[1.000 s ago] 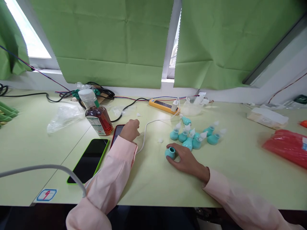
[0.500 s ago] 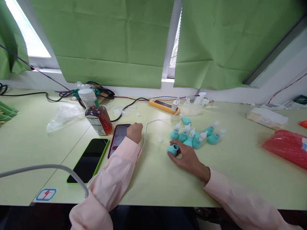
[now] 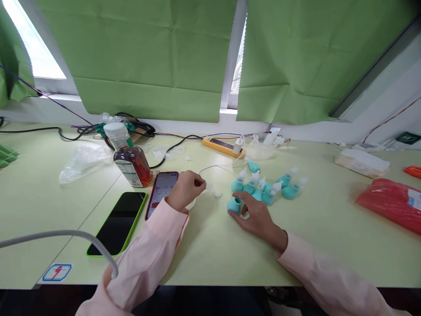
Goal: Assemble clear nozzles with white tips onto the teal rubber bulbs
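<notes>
A teal rubber bulb (image 3: 234, 206) with an open neck stands on the table. The curved fingers and thumb of my right hand (image 3: 258, 216) are closed around it. My left hand (image 3: 187, 189) is beside the red-edged phone (image 3: 162, 193), thumb and fingertips pinched on a small translucent white piece (image 3: 208, 186) whose shape is hard to make out. Past my right hand is a cluster of several teal bulbs, such as this one (image 3: 290, 191), most with clear pointed nozzles. A small white piece (image 3: 218, 193) lies between my hands.
At left are a bottle of brown liquid (image 3: 133, 166), a green-cased phone (image 3: 118, 224) and a plastic bag (image 3: 86, 163). A yellow power strip (image 3: 222, 147) with a white cable lies behind. On the right are a red package (image 3: 390, 202) and a white box (image 3: 362, 162).
My left hand has turned from beside the phone, its fingertips now pointing right with the small translucent piece between them. My right hand stays at the bulb. The view has shifted slightly.
</notes>
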Action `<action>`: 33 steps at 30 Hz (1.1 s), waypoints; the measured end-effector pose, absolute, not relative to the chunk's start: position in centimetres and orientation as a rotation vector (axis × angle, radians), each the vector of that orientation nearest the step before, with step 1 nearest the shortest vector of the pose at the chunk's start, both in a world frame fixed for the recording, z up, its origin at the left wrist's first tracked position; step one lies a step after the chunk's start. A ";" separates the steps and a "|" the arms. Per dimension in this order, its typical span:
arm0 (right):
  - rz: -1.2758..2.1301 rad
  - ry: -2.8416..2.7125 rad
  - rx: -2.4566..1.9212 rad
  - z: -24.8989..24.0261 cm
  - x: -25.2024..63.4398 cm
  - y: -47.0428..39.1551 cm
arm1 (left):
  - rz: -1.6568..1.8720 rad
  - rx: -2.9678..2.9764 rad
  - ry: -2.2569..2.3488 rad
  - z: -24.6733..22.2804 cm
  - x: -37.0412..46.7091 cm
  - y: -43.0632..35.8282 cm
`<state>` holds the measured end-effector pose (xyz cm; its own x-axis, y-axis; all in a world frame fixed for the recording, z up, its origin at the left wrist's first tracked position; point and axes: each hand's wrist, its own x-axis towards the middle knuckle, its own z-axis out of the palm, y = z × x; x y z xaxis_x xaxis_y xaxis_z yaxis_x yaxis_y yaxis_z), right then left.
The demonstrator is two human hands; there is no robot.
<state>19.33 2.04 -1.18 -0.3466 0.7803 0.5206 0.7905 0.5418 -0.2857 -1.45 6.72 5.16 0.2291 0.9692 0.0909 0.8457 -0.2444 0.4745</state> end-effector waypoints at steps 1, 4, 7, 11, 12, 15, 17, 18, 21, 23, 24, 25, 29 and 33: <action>-0.059 -2.153 -1.237 -1.1 19.4 1.9 | 0.695 1.976 1.508 5.0 -1.4 6.3; -0.204 -2.015 -1.113 -0.7 19.3 1.1 | 0.892 1.392 1.111 3.8 -1.2 5.4; -0.266 -1.969 -0.990 -0.4 19.0 0.6 | 0.807 1.080 0.917 2.5 -0.6 4.6; -0.236 -2.111 -0.911 -0.1 18.5 0.8 | 0.646 0.960 0.788 2.0 0.3 3.6; -0.237 -2.133 -0.868 -0.1 18.5 0.9 | 0.631 0.955 0.768 2.2 0.4 3.4; -0.248 -2.123 -0.794 -0.5 18.5 1.2 | 0.621 0.942 0.737 2.6 0.4 3.0; -0.218 -2.091 -0.808 -1.1 18.5 1.2 | 0.617 0.934 0.748 2.6 0.4 3.0; -0.198 -2.086 -0.814 -1.4 18.4 1.3 | 0.615 0.928 0.756 2.4 0.5 3.0; -0.246 -2.162 -0.819 -2.4 18.0 1.4 | 0.643 0.902 0.802 1.4 1.0 3.2; -0.347 -2.223 -0.849 -2.7 17.9 1.3 | 0.731 0.884 0.885 0.5 1.5 3.2; -0.382 -2.224 -0.872 -2.6 17.9 1.2 | 0.810 0.869 0.935 0.1 1.8 3.2; -0.383 -2.206 -0.894 -2.3 17.9 0.9 | 0.903 0.858 0.975 -0.1 1.9 3.2; -0.030 -2.339 -0.650 -0.9 17.7 -1.7 | 1.179 0.845 1.074 -0.3 2.1 3.1; 0.264 -2.679 -0.177 -1.9 16.7 -5.3 | 1.267 0.895 1.139 0.1 1.8 3.1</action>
<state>16.71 -5.30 -1.91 -0.8949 0.1660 0.4142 0.0821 0.9736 -0.2128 1.81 3.13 0.11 -0.0553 0.9882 -0.1431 -0.2470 0.1253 0.9609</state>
